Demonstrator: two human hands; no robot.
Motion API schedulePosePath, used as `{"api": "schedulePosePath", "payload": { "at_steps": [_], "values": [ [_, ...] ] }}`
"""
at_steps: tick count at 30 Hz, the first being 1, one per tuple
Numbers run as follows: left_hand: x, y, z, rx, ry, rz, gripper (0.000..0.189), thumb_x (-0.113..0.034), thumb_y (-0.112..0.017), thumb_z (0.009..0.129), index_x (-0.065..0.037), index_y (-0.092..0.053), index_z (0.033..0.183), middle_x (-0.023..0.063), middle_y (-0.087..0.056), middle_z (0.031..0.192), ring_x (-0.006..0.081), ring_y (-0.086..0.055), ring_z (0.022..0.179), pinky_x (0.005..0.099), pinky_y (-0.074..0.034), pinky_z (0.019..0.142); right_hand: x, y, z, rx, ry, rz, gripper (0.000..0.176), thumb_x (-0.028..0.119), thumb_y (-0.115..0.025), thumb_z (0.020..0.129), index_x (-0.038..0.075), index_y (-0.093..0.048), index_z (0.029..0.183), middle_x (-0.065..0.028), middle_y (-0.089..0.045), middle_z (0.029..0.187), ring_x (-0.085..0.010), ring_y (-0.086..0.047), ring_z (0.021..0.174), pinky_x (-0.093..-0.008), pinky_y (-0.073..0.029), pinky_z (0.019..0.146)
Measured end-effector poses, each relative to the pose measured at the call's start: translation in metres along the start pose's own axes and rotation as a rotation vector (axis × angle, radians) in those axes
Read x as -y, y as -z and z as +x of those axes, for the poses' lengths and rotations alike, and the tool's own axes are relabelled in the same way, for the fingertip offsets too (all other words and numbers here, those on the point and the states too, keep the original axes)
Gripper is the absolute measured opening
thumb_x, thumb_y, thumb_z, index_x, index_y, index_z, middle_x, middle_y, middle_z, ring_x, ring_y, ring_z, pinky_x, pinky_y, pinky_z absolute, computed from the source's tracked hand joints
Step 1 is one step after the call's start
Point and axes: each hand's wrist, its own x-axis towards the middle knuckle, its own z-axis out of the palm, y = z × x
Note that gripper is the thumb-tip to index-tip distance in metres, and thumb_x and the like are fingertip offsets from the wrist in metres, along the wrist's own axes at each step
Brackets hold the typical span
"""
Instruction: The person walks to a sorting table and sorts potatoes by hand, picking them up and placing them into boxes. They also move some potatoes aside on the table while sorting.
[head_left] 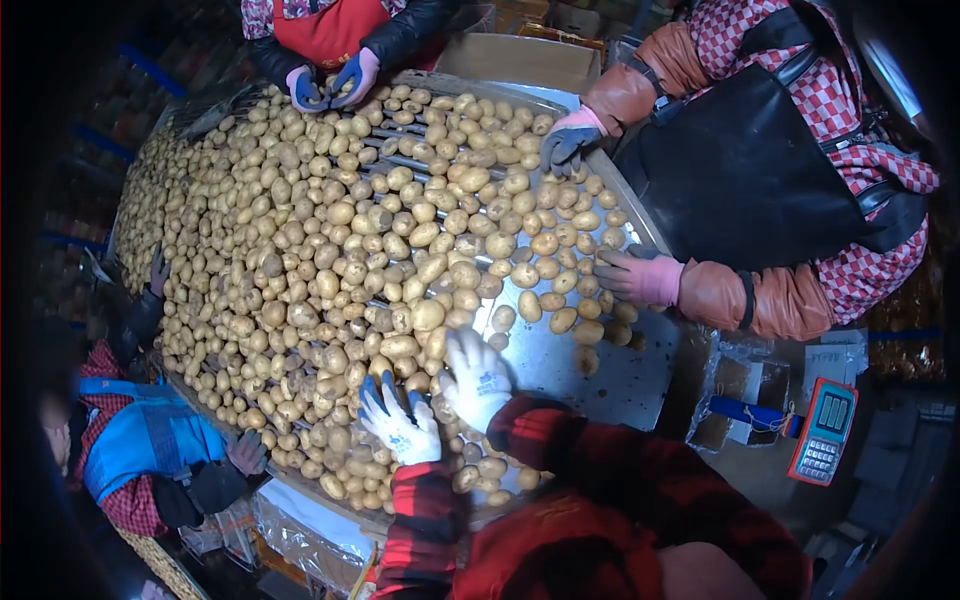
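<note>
Gloved hands, spread-fingered, at the near edge of a broad table (620,375) of bare grey metal and slatted bars, heaped with rounded, tan, earth-flecked potatoes (302,314). The left hand (403,428), in a white knit glove with blue fingertips, reaches palm down among them, while the right hand (477,385), in a mostly white glove, stretches just beside it and a little farther forward. Neither grip is visibly closed around anything; whether a potato is tucked beneath either palm cannot be told. The key relation lies ahead and to the left: the thick of the heap begins at the fingertips and runs outward, while bare metal opens on the right hand's far side. One smooth, oval, pale-yellow potato (400,346) lies just beyond the left fingertips, its long axis running crosswise to the fingers; the left hand is the nearer, with the right off to that potato's other side. Rounder potatoes crowd close around both gloves, and more lie between the wrists and the table's near edge.
</note>
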Motion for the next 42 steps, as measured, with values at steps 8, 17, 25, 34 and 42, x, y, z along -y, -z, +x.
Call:
{"api": "schedulePosePath", "payload": {
  "at_steps": [8,17,25,34,42],
  "values": [
    [-0.004,-0.005,-0.006,0.273,-0.257,0.042,0.053,-0.031,-0.066,0.087,-0.018,-0.062,0.139,0.0130,-0.048,0.155,0.0415,-0.041,0.144,0.0656,-0.024,0.119,-0.031,0.070,0.047,0.290,0.406,-0.108,0.052,0.020,-0.063,0.088,0.009,-0.058,0.138,-0.0101,-0.056,0.136,-0.0388,-0.051,0.126,-0.0536,-0.040,0.106],
    [-0.024,0.028,-0.038,0.069,-0.092,-0.324,0.047,-0.015,-0.068,0.083,-0.008,-0.065,0.129,0.0208,-0.057,0.142,0.0444,-0.054,0.130,0.0567,-0.041,0.111,-0.067,0.050,0.198,-0.105,0.073,-1.015,0.025,0.018,-0.059,0.094,0.013,-0.070,0.115,-0.0073,-0.070,0.105,-0.0259,-0.069,0.096,-0.0466,-0.049,0.076],
    [-0.042,0.039,-0.088,0.671,0.418,-1.165,0.040,-0.014,-0.058,0.101,0.000,-0.059,0.139,0.0162,-0.066,0.134,0.0288,-0.062,0.127,0.0378,-0.049,0.106,-0.072,0.078,0.146,0.234,0.039,-0.786,0.046,0.032,-0.071,0.083,0.012,-0.065,0.124,-0.0169,-0.069,0.115,-0.0361,-0.067,0.110,-0.0498,-0.053,0.093],
    [-0.043,0.035,-0.082,0.563,0.328,-1.481,0.037,-0.020,-0.059,0.101,-0.004,-0.060,0.134,0.0106,-0.064,0.122,0.0265,-0.061,0.115,0.0395,-0.051,0.101,0.009,0.091,0.001,0.444,0.584,0.328,0.041,0.013,-0.073,0.082,0.003,-0.066,0.121,-0.0176,-0.067,0.105,-0.0369,-0.066,0.091,-0.0425,-0.054,0.079],
    [-0.013,0.125,-0.045,0.512,0.292,-1.430,0.041,-0.017,-0.077,0.086,-0.003,-0.064,0.122,0.0087,-0.069,0.119,0.0252,-0.067,0.110,0.0402,-0.053,0.095,0.078,-0.023,0.043,0.233,0.956,-0.219,0.053,0.031,-0.073,0.085,0.015,-0.061,0.135,-0.0115,-0.053,0.144,-0.0377,-0.046,0.137,-0.0569,-0.032,0.117]
  ]
}}
